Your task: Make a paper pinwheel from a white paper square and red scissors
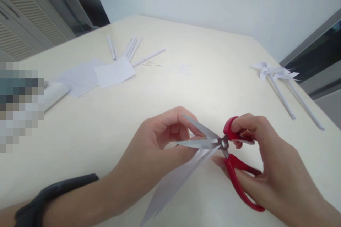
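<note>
My right hand (271,159) grips a pair of scissors (223,144) by its red handles, with finger and thumb through the loops. The blades stand apart and point left, over my left hand (165,145). Pinched between the thumb and fingers of that hand is a piece of white paper (173,188), which hangs down toward me. The paper's upper edge lies close to the scissors' pivot; whether the blades are cutting into it I cannot tell. My left fingertips are partly hidden behind the blades.
Two paper pinwheels (275,72) on rolled sticks lie at the right edge of the white table (213,88). At the back left are several rolled paper tubes (131,48), a white paper sheet (114,72) and small scraps (153,63). A pixelated patch covers the far left.
</note>
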A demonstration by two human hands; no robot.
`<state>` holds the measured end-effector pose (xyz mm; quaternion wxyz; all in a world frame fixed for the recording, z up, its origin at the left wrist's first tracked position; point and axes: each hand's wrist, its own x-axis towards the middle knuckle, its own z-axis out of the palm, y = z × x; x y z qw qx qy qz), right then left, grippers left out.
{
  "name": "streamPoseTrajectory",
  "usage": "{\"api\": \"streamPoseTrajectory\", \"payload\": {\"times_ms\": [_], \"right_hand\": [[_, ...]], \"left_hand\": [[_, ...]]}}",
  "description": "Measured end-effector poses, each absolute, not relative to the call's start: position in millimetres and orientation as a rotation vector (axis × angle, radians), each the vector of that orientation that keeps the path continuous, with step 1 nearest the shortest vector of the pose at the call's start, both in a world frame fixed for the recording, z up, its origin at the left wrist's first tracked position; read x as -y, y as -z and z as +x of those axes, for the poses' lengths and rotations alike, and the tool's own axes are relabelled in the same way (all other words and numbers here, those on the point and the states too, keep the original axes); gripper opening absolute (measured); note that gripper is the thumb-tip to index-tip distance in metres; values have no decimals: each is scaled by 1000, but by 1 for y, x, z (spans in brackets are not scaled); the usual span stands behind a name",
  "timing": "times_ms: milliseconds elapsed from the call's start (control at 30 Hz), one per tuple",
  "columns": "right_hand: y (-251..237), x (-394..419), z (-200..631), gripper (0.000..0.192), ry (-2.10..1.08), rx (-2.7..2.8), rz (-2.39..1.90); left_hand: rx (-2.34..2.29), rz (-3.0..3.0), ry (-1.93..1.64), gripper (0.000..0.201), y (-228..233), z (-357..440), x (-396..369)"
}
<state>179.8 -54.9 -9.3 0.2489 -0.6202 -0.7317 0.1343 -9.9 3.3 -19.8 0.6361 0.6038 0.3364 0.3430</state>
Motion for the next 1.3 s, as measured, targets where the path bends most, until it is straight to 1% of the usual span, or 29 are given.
{"api": "streamPoseTrajectory", "payload": {"times_ms": [200, 333, 433, 533, 667, 800, 967, 1133, 1300], "right_hand": [[9, 56, 178, 38, -346, 1972, -1733], [9, 56, 179, 39, -326, 1999, -1697], [11, 55, 179, 39, -296, 2000, -1675], [12, 55, 179, 37, -280, 1979, -1683], [12, 56, 176, 34, -285, 1949, -1706], [13, 56, 173, 28, -273, 1904, -1723], [12, 58, 172, 25, -275, 1890, -1751], [13, 59, 173, 23, -326, 1910, -1750], [10, 58, 176, 24, -332, 1896, -1746]], "left_hand": [[-747, 1289, -756, 10, 22, -10, -1], [-747, 1300, -759, 15, 21, -9, -1], [-734, 1318, -765, 15, 21, -10, -1], [-720, 1323, -746, 15, 22, -11, -1], [-696, 1310, -731, 19, 21, -11, -1], [-664, 1264, -738, 20, 20, -10, 0], [-642, 1227, -719, 27, 18, -10, -1], [-718, 1242, -688, 12, 11, -7, -4], [-765, 1290, -614, 6, 12, -9, -1]]}}
